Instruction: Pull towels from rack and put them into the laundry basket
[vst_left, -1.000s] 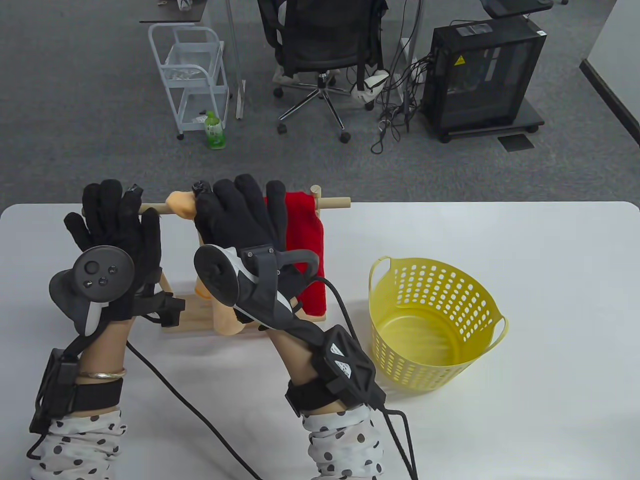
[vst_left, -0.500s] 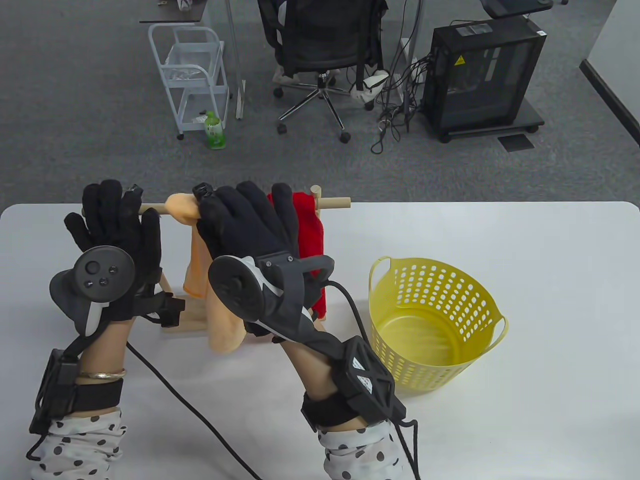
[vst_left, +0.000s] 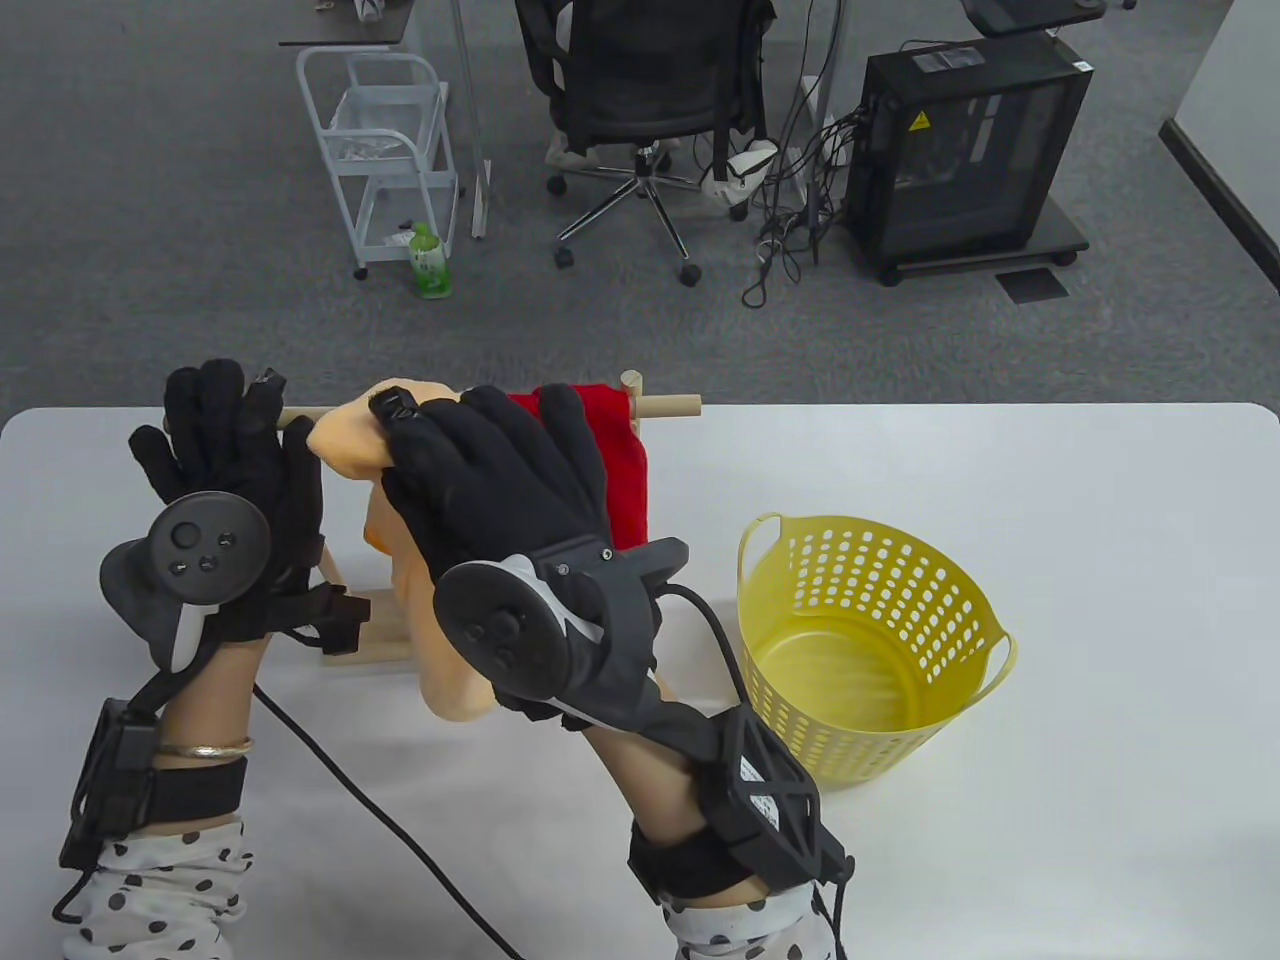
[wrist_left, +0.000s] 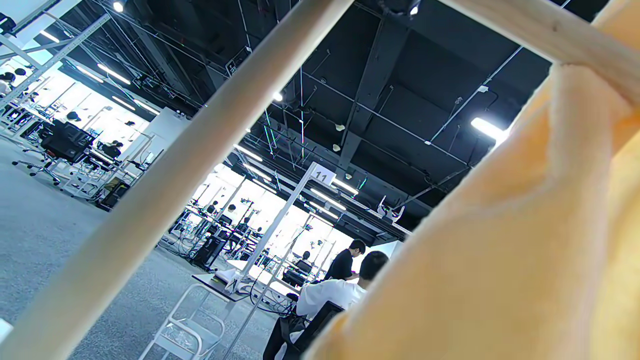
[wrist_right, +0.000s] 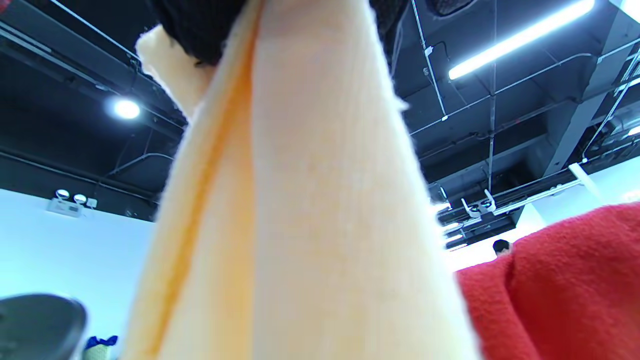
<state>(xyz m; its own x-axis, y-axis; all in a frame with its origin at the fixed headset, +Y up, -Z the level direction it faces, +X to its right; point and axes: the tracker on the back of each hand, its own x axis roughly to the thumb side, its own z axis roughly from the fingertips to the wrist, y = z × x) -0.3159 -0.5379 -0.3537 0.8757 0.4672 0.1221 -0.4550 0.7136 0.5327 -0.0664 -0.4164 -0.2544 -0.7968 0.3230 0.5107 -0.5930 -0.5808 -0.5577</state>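
A wooden towel rack (vst_left: 670, 406) stands at the table's far edge, its rod (wrist_left: 175, 165) slanting across the left wrist view. My right hand (vst_left: 480, 470) grips a peach towel (vst_left: 345, 450) at the top, lifted and bunched over the rod, its tail (vst_left: 450, 690) hanging below my wrist. In the right wrist view the peach towel (wrist_right: 310, 200) hangs from my gloved fingers (wrist_right: 200, 25). A red towel (vst_left: 625, 470) stays draped on the rod's right part. My left hand (vst_left: 225, 450) rests with spread fingers on the rack's left end. The yellow laundry basket (vst_left: 745, 560) stands to the right, with nothing in it.
The rack's wooden base (vst_left: 355, 650) lies under my hands. Glove cables (vst_left: 400, 830) trail over the near table. Beyond the far edge are a white cart (vst_left: 385, 150), a green bottle (vst_left: 430, 262), an office chair (vst_left: 650, 90) and a black computer case (vst_left: 965, 150).
My right hand has drawn back toward me and a little right, pulling the peach towel up and off the rod. The left hand and the red towel have stayed put.
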